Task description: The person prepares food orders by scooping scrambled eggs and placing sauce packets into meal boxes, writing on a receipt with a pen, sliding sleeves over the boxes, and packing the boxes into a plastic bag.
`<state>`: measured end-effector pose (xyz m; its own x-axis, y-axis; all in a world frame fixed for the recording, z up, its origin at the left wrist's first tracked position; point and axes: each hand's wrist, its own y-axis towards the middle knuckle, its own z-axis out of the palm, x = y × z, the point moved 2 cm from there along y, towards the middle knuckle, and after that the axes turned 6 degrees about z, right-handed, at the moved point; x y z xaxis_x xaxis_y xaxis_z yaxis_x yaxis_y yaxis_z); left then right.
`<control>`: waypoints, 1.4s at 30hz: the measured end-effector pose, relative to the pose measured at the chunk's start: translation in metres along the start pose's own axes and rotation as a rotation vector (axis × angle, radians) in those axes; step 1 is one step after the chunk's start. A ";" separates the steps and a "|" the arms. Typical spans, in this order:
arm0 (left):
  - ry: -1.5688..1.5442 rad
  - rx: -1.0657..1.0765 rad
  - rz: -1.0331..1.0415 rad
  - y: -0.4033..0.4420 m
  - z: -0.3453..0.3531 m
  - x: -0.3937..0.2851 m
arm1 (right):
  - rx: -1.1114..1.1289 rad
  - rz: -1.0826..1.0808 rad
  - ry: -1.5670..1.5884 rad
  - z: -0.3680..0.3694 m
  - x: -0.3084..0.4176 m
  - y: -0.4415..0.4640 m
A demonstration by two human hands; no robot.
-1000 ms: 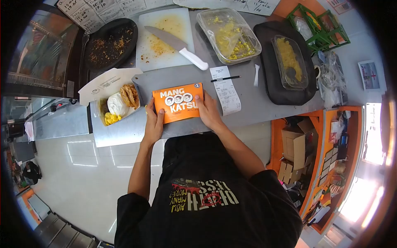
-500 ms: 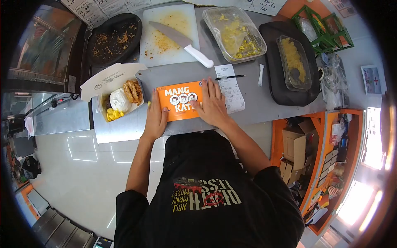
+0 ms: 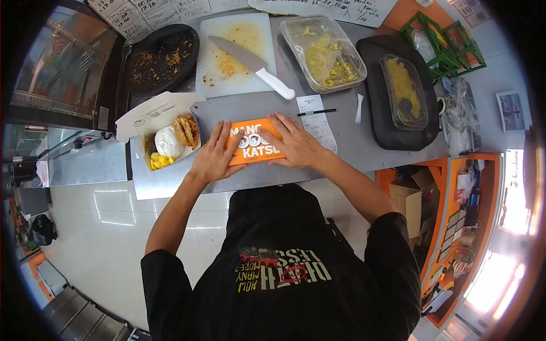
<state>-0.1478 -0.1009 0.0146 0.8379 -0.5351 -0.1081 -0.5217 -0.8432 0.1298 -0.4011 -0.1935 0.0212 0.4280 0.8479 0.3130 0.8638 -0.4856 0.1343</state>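
grey metal worktop (image 3: 364, 156) — and it's busy, edge to edge! over on the left, the open food box (image 3: 151, 118) sits near the front, lid folded back, with the dark round pan (image 3: 170, 34) behind it. white cutting board (image 3: 210, 31) right beside that, then the clear tub (image 3: 290, 45) with yellow scraps along the back. down front and central, the orange carton (image 3: 261, 152) looks to be lying flat — a receipt (image 3: 324, 133) just to its right, then a slim white packet (image 3: 359, 109), and the black tray (image 3: 392, 138) rounding out the right.
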 end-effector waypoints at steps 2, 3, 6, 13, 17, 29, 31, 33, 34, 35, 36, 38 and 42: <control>0.053 0.050 0.005 0.001 0.000 -0.002 | -0.011 -0.025 -0.067 0.000 0.004 0.001; 0.080 0.073 0.007 0.001 -0.002 -0.003 | -0.008 -0.029 -0.071 -0.001 0.005 0.000; 0.151 0.096 0.057 0.001 -0.003 -0.004 | -0.025 -0.046 -0.117 -0.004 0.006 0.002; 0.079 0.134 0.052 0.002 -0.010 -0.011 | 0.014 -0.047 0.012 0.001 0.004 -0.004; 0.035 0.189 0.102 0.002 -0.015 -0.011 | 0.070 -0.065 0.178 -0.006 0.002 -0.006; -0.165 0.068 0.063 -0.002 0.015 -0.027 | 0.070 0.040 0.097 0.006 0.006 -0.011; -0.151 0.055 0.060 0.000 0.015 -0.027 | -0.057 0.142 0.238 0.010 0.022 -0.015; -0.166 0.034 0.065 0.002 0.016 -0.031 | -0.125 0.220 0.464 -0.010 0.023 -0.033; -0.183 0.030 0.054 0.003 0.016 -0.033 | -0.138 0.224 0.641 -0.035 0.025 -0.041; -0.197 0.028 0.039 0.004 0.014 -0.036 | -0.160 0.219 0.819 -0.055 0.021 -0.055; -0.179 0.025 0.038 0.006 0.014 -0.039 | -0.402 0.283 0.758 -0.071 0.008 -0.078; -0.141 0.039 0.014 0.010 0.013 -0.046 | -0.779 0.570 0.412 -0.108 -0.037 -0.130; -0.057 0.041 -0.060 0.016 0.019 -0.060 | -1.337 1.073 0.309 -0.124 -0.193 -0.291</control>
<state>-0.2092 -0.0830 0.0047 0.8579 -0.4846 -0.1708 -0.4778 -0.8747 0.0815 -0.7681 -0.2415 0.0380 0.4154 0.0680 0.9071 -0.6106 -0.7183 0.3335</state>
